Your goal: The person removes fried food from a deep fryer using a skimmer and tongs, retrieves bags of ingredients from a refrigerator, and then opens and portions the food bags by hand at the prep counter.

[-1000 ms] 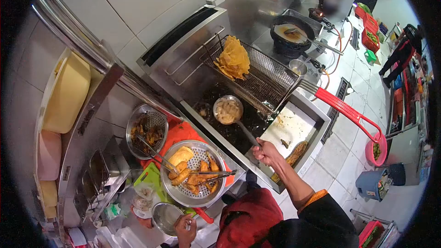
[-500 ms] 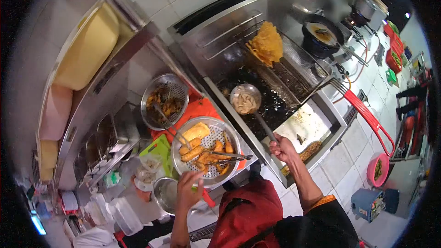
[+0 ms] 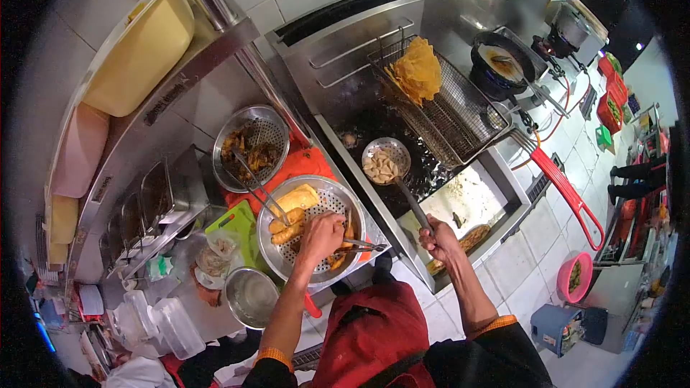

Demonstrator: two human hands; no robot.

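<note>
My right hand [image 3: 440,238] is wrapped round the handle of a long-handled skimmer [image 3: 412,200]. Pale food pieces [image 3: 382,164] fill the skimmer's bowl, held over the dark oil of the fryer [image 3: 357,188]. My left hand [image 3: 323,238] reaches into a perforated metal colander [image 3: 268,250], fingers curled down among the fried food; what they pinch is hidden. Beside that hand lie metal tongs [image 3: 366,246], partly covered. Golden fried rolls [image 3: 287,228] and a flat yellow block [image 3: 300,197] rest in the colander, with a second utensil across them.
A wire fryer basket [image 3: 467,111] with a red handle [image 3: 568,183] holds golden fried sheets [image 3: 417,72]. Behind it stands a wok [image 3: 528,65]. Left are another colander [image 3: 277,145] of dark fried food, a green board [image 3: 244,241] and a metal bowl [image 3: 251,298].
My left hand has moved from in front of the colander forward into it, over the fried food and tongs. The skimmer stays over the oil in my right hand. The view has shifted slightly.
</note>
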